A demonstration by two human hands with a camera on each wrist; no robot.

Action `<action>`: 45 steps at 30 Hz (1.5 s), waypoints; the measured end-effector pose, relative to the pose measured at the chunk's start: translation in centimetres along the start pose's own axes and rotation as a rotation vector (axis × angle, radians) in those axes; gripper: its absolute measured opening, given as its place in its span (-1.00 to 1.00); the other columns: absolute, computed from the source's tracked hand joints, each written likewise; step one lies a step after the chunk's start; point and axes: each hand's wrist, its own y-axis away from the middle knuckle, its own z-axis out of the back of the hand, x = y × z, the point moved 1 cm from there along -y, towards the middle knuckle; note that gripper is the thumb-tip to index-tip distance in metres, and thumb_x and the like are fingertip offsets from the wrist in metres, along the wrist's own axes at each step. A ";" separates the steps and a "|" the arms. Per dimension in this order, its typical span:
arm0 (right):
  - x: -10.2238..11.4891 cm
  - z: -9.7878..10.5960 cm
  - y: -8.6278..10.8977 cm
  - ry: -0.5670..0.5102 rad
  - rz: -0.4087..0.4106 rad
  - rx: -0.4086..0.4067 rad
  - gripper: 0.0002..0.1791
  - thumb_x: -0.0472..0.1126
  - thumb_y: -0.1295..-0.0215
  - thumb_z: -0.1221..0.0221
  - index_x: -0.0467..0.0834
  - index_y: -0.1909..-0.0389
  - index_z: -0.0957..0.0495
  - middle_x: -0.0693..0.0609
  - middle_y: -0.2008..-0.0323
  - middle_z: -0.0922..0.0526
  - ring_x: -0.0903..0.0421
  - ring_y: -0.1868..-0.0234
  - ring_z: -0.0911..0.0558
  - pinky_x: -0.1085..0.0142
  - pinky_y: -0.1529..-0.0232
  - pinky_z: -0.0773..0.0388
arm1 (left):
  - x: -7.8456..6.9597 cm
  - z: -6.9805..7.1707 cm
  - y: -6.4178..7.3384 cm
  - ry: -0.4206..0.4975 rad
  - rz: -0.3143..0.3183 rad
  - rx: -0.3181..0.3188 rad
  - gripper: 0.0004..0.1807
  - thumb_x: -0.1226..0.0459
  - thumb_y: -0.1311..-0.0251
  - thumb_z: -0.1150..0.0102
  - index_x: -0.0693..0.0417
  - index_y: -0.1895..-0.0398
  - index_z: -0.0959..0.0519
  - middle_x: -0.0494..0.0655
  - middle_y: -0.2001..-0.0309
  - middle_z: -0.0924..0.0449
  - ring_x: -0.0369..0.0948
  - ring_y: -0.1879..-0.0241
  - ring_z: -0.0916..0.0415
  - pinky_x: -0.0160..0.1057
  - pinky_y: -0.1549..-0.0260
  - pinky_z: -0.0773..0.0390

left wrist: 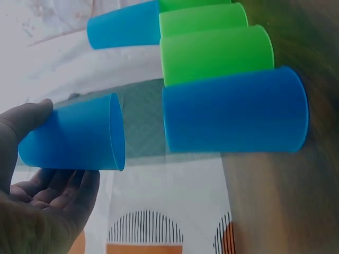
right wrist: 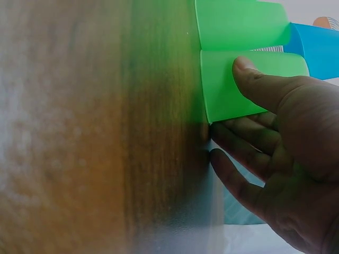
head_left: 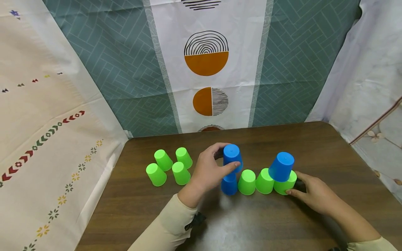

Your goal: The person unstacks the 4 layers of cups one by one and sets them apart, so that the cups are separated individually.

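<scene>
Cream sleeve [head_left: 166, 223] nearest, the left hand [head_left: 207, 171] clamps thumb and fingers round a blue cup [head_left: 231, 155], smooth, plain and tapered, base up, held above and apart from a second blue cup [head_left: 229, 185]. That one stands upturned just beside the left end of a row [head_left: 264, 182] of three bright green cups. A third blue cup [head_left: 282, 166] straddles the row's middle and right cups. The right hand [head_left: 317, 192] has thumb and fingers about the row's right green cup [head_left: 285, 187]. Left of the row, four more green cups [head_left: 156, 174] stand upturned on the brown table [head_left: 138, 216].
</scene>
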 end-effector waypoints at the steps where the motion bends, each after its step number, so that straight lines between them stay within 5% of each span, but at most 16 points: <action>1: 0.0 0.0 0.0 0.000 0.001 -0.001 -0.31 0.05 -0.28 -0.46 -0.23 -0.30 -0.53 -0.13 -0.09 -0.73 -0.33 -0.15 -0.66 -0.37 -0.08 -0.54 | 0.1 0.3 0.1 -0.004 -0.003 -0.007 -0.43 0.13 -0.19 -0.57 -0.08 -0.26 -0.58 -0.25 -0.12 -0.66 -0.24 -0.15 -0.62 -0.08 -0.19 -0.61; 10: 0.2 0.1 0.0 0.009 0.015 -0.008 -0.28 0.04 -0.29 -0.46 -0.25 -0.34 -0.51 -0.17 -0.12 -0.71 -0.36 -0.17 -0.64 -0.37 -0.08 -0.54 | 1.4 3.9 1.2 0.012 -0.054 -0.093 -0.45 0.23 -0.15 -0.59 0.00 -0.21 -0.62 -0.17 -0.08 -0.71 -0.14 -0.14 -0.66 0.05 -0.21 -0.59; 23: 0.2 0.0 0.1 0.016 0.008 -0.012 -0.25 0.07 -0.29 -0.46 -0.27 -0.36 -0.49 -0.20 -0.13 -0.70 -0.39 -0.17 -0.63 -0.39 -0.07 -0.53 | 3.4 10.9 4.9 -0.088 0.085 -0.220 -0.42 0.12 -0.16 -0.59 -0.01 -0.22 -0.59 -0.13 -0.09 -0.70 -0.11 -0.13 -0.64 0.12 -0.16 -0.60; 35: 0.2 0.0 0.2 0.020 -0.008 -0.006 -0.23 0.07 -0.29 -0.46 -0.30 -0.36 -0.48 -0.24 -0.15 -0.69 -0.40 -0.17 -0.63 -0.39 -0.07 -0.53 | 6.2 15.3 9.2 -0.151 0.173 -0.328 -0.43 0.17 -0.16 -0.59 0.15 -0.18 -0.58 0.01 -0.06 -0.69 -0.11 -0.05 -0.65 -0.38 0.00 -0.62; 45: 0.3 0.0 0.2 0.005 -0.012 -0.001 -0.25 0.08 -0.30 -0.45 -0.26 -0.35 -0.49 -0.19 -0.13 -0.70 -0.38 -0.17 -0.63 -0.38 -0.07 -0.53 | 8.6 16.9 12.0 -0.195 0.279 -0.284 -0.41 0.18 -0.15 -0.60 0.23 -0.16 -0.55 0.11 -0.11 -0.66 -0.01 -0.12 -0.65 -0.51 -0.03 -0.54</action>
